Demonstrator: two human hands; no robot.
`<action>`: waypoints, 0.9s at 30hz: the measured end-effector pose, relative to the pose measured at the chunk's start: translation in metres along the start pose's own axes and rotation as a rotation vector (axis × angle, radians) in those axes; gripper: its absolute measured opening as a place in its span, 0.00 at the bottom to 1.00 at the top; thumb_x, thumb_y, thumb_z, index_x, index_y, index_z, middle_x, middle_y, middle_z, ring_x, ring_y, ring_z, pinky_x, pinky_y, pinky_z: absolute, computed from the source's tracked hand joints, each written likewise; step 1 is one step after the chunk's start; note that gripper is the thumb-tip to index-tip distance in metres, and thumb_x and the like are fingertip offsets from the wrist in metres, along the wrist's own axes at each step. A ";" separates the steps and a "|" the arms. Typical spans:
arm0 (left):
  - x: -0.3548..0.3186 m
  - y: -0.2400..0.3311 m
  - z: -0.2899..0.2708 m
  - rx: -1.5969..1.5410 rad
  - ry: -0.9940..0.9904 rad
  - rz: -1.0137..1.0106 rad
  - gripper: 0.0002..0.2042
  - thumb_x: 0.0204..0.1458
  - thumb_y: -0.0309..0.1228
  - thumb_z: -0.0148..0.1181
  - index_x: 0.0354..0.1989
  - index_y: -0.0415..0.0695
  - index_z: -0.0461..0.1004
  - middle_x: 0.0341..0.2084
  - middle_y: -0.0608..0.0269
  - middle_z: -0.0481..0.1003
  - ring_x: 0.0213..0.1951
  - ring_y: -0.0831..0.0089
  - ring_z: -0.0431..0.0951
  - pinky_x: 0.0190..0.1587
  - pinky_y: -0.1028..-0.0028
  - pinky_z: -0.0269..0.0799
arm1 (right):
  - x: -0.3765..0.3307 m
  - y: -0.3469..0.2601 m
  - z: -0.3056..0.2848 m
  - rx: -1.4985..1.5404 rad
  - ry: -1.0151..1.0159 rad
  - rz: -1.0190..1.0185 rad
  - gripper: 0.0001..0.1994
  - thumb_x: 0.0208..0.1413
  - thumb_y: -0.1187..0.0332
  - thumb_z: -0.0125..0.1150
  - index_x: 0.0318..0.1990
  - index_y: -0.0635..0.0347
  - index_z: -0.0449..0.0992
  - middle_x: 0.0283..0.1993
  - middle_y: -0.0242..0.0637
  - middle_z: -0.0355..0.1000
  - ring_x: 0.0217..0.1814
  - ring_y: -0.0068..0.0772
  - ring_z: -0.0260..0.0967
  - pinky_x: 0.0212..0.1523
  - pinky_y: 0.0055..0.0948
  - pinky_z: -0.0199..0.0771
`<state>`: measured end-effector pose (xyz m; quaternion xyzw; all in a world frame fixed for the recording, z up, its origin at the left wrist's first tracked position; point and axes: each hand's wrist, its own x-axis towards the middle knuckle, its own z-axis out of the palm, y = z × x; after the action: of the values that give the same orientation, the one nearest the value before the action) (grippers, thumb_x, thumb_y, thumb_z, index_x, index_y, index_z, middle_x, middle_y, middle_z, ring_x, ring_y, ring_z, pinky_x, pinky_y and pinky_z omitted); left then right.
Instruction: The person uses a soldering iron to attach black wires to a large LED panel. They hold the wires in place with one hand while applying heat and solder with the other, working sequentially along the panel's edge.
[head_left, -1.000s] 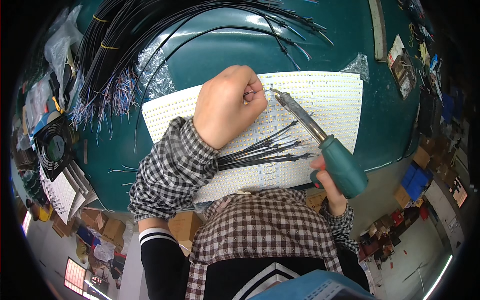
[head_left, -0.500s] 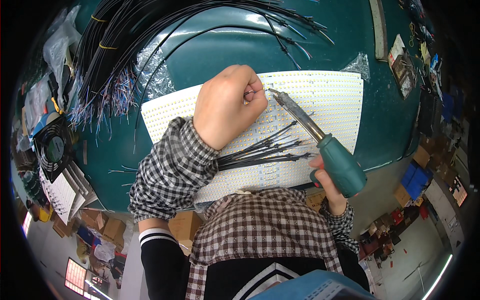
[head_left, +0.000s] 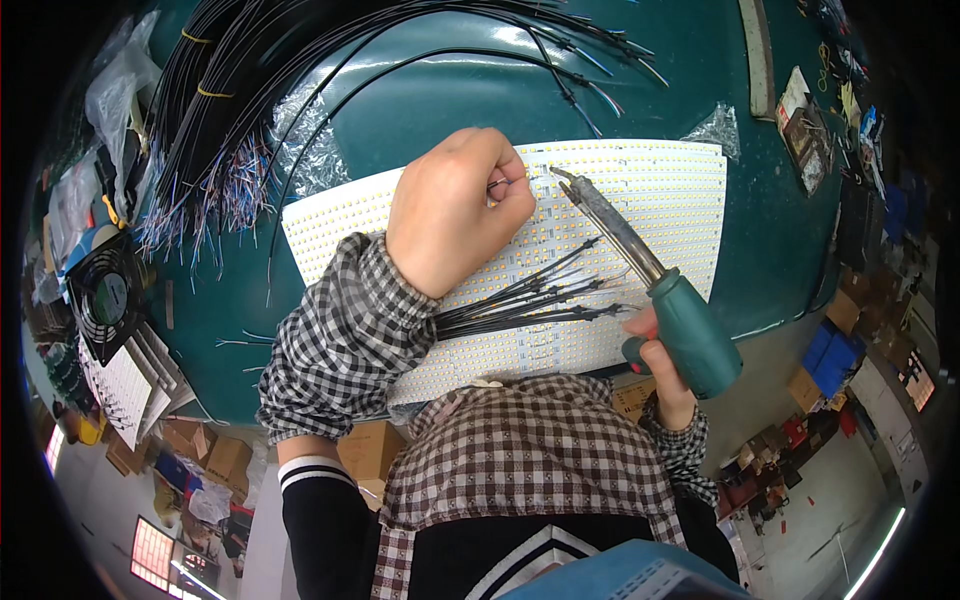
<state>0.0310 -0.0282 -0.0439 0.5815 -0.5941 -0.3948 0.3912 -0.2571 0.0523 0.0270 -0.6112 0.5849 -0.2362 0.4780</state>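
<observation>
My left hand (head_left: pixel 450 205) is closed in a pinch over the white LED panel (head_left: pixel 660 220), which carries rows of small yellow LEDs. A short dark bit of wire (head_left: pixel 497 185) shows between its fingers; the rest is hidden by the hand. My right hand (head_left: pixel 665 365) is wrapped round the green handle of a soldering iron (head_left: pixel 692 325). Its metal tip points up and left, just right of my left fingertips and over the panel's far part. Several black cables (head_left: pixel 500 310) with stripped ends lie across the panel, below my left hand.
A thick bundle of black cables (head_left: pixel 235 100) with coloured wire ends covers the table's far left. A small black fan (head_left: pixel 105 295) and papers (head_left: pixel 135 385) are at the left edge. Crumpled clear plastic (head_left: pixel 717 135) touches the panel's far right corner. A grimy holder (head_left: pixel 807 145) sits farther right.
The soldering iron's tip has shifted a little to the right and up, away from my left fingertips. My right hand has moved slightly right with it. My left hand is almost unmoved.
</observation>
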 end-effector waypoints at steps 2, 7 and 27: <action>0.000 0.001 0.000 0.003 0.003 0.005 0.05 0.47 0.22 0.66 0.28 0.40 0.74 0.24 0.58 0.76 0.26 0.64 0.79 0.30 0.67 0.76 | -0.001 -0.003 0.001 0.050 0.017 0.037 0.21 0.51 0.71 0.78 0.51 0.71 0.80 0.41 0.42 0.82 0.41 0.31 0.81 0.46 0.31 0.81; -0.001 0.006 -0.005 0.066 -0.065 -0.026 0.07 0.48 0.24 0.69 0.33 0.40 0.76 0.30 0.56 0.77 0.30 0.62 0.80 0.34 0.67 0.77 | 0.000 -0.004 0.002 0.123 0.083 -0.019 0.20 0.52 0.72 0.77 0.50 0.71 0.80 0.40 0.42 0.81 0.41 0.32 0.81 0.45 0.32 0.81; -0.032 0.043 0.020 -0.030 -0.002 0.028 0.06 0.56 0.23 0.65 0.39 0.38 0.75 0.34 0.52 0.77 0.33 0.55 0.81 0.37 0.64 0.77 | -0.011 0.008 -0.014 0.350 0.237 -0.179 0.31 0.64 0.56 0.62 0.63 0.79 0.69 0.40 0.44 0.75 0.37 0.36 0.76 0.38 0.35 0.81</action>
<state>-0.0030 0.0049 -0.0123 0.5667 -0.5968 -0.3987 0.4047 -0.2752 0.0597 0.0292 -0.5365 0.5306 -0.4457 0.4817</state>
